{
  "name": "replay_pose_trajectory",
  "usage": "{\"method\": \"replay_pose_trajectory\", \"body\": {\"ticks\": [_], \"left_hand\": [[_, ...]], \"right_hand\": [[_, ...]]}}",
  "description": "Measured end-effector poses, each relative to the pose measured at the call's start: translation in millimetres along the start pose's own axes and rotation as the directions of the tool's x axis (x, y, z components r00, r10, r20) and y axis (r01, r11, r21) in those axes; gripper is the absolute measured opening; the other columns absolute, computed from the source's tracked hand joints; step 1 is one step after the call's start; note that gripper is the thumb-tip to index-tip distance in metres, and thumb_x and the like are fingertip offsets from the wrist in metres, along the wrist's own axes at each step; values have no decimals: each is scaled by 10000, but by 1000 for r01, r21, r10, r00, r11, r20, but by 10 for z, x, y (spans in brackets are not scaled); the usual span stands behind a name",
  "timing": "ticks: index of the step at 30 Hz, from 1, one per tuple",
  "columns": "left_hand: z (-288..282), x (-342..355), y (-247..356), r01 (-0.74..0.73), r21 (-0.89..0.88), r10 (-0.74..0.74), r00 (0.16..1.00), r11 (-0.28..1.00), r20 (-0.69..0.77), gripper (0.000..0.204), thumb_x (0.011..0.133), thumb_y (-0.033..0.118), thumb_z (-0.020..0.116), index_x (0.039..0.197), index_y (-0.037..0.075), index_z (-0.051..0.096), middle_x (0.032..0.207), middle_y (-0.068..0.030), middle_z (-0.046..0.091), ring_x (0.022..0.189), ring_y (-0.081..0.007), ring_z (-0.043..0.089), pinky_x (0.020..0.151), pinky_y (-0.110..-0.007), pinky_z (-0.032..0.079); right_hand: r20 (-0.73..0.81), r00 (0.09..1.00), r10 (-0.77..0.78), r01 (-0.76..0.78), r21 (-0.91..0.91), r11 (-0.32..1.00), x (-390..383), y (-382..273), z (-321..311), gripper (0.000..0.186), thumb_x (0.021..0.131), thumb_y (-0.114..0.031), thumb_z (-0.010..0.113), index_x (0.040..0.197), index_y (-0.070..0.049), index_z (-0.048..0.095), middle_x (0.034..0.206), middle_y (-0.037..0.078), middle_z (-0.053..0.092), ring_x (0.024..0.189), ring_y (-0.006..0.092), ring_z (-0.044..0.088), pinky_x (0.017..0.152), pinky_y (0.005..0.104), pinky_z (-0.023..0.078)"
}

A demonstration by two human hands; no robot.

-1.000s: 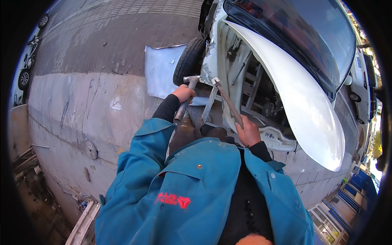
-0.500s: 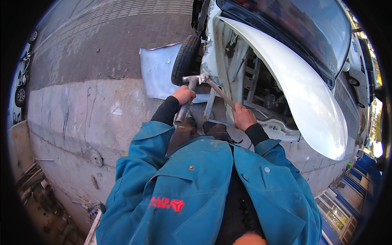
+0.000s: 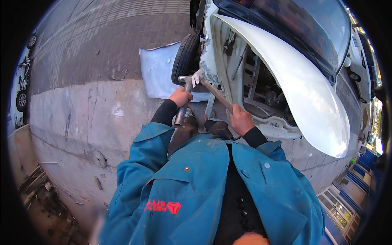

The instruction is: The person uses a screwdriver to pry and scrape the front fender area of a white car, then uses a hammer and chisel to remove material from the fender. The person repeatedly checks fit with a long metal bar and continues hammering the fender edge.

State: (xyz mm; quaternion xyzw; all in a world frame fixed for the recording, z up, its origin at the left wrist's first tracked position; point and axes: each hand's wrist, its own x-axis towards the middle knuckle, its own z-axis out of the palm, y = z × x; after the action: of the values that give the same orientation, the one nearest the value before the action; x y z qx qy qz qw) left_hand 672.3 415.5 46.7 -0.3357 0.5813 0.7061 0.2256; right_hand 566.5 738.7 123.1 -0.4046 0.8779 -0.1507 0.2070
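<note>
My left hand point(image 3: 181, 97) is closed around a T-shaped metal bar tool point(image 3: 179, 118), held upright with its crosspiece away from me. In my right hand point(image 3: 241, 120) is a hammer point(image 3: 217, 95), gripped by its wooden handle, which slants up and left. The pale hammer head point(image 3: 197, 77) is beside the bar tool's crosspiece; whether they touch I cannot tell. Just beyond both tools is the damaged front corner of a white vehicle point(image 3: 211, 75), its paint scraped. A tyre point(image 3: 185, 59) stands at that corner.
A pale, bent sheet panel point(image 3: 157, 65) lies on the ground by the tyre. To the right, the raised white hood point(image 3: 302, 94) curves over the exposed engine bay point(image 3: 267, 96). A debris-filled pit point(image 3: 49, 212) lies at lower left. Parked cars stand at both sides.
The hammer head has shifted a little to the left, and my right hand has moved slightly left with it. My left hand keeps its grip on the bar tool, nearly in the same place.
</note>
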Motion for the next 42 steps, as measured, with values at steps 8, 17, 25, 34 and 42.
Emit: {"method": "replay_pose_trajectory", "body": {"ticks": [8,17,25,34,42], "left_hand": [[69,-157,163,30,-2,-30,999,1000,-12,199,837,84,696,940,-43,582,773,-127,626,571,-224,659,482,-383,543],[115,-215,192,74,90,-72,997,993,-26,259,848,97,710,959,-72,548,799,-142,631,579,-240,678,516,-382,552],[182,-481,230,-114,21,114,993,993,3,262,856,80,668,1030,-59,531,764,-113,603,560,-212,637,520,-381,538],[-392,-8,259,9,-84,-26,979,996,-203,210,832,106,707,867,-71,601,752,-142,628,550,-248,654,488,-409,543],[-222,466,706,-96,1,96,995,995,8,179,859,94,682,859,-77,631,669,-135,633,521,-245,644,481,-401,539]], "right_hand": [[-20,1000,-6,5,-74,997,67,-83,-31,220,952,-163,646,1100,-39,540,937,233,713,826,441,727,745,548,586],[-53,997,59,-65,-119,991,47,-193,38,242,931,-182,694,1060,-52,535,972,198,708,813,423,729,727,530,596],[-227,973,-32,36,14,999,-88,-21,39,330,945,-186,691,1202,-27,558,966,228,714,816,427,728,699,502,603],[-125,985,118,-103,120,987,-242,196,-61,319,996,-249,670,1225,-48,575,993,241,726,871,476,705,741,551,577],[-155,986,55,-43,80,996,99,-94,-156,397,1006,-264,659,1297,-17,551,1083,277,714,867,491,709,753,560,593]]}}
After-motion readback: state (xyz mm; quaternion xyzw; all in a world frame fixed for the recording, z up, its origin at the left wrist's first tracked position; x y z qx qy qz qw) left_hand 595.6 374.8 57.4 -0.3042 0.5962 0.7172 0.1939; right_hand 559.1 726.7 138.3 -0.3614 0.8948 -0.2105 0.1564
